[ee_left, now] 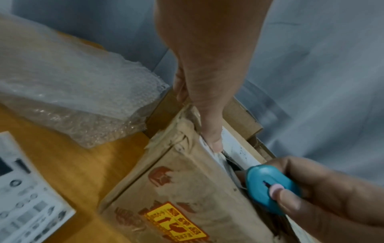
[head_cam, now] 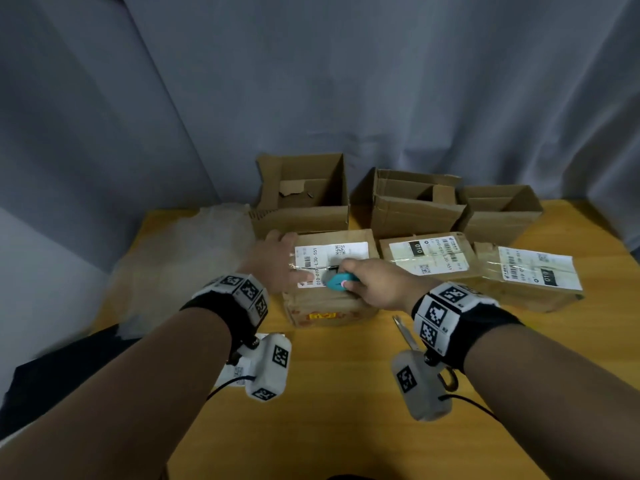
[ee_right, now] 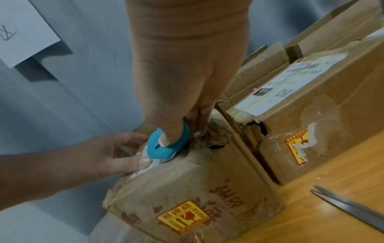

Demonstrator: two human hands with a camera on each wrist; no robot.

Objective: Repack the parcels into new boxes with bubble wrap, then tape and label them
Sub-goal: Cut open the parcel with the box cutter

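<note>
A taped brown parcel (head_cam: 329,306) with a white shipping label stands on the wooden table (head_cam: 329,393), nearest of a row of three. My left hand (head_cam: 273,261) rests on its top left edge, thumb lying along the label, as the left wrist view (ee_left: 207,115) shows. My right hand (head_cam: 377,282) grips a small blue box cutter (head_cam: 341,281) set against the tape seam across the parcel's top. The right wrist view shows the cutter (ee_right: 164,148) right beside the left thumb, with torn tape behind it. The blade itself is hidden.
Two more sealed parcels (head_cam: 429,258) (head_cam: 533,275) sit to the right. Three open cardboard boxes (head_cam: 304,192) (head_cam: 412,202) (head_cam: 502,209) line the back. Bubble wrap (head_cam: 180,265) lies at the left. Scissors (head_cam: 405,334) and a sheet of labels (ee_left: 27,197) lie near the front.
</note>
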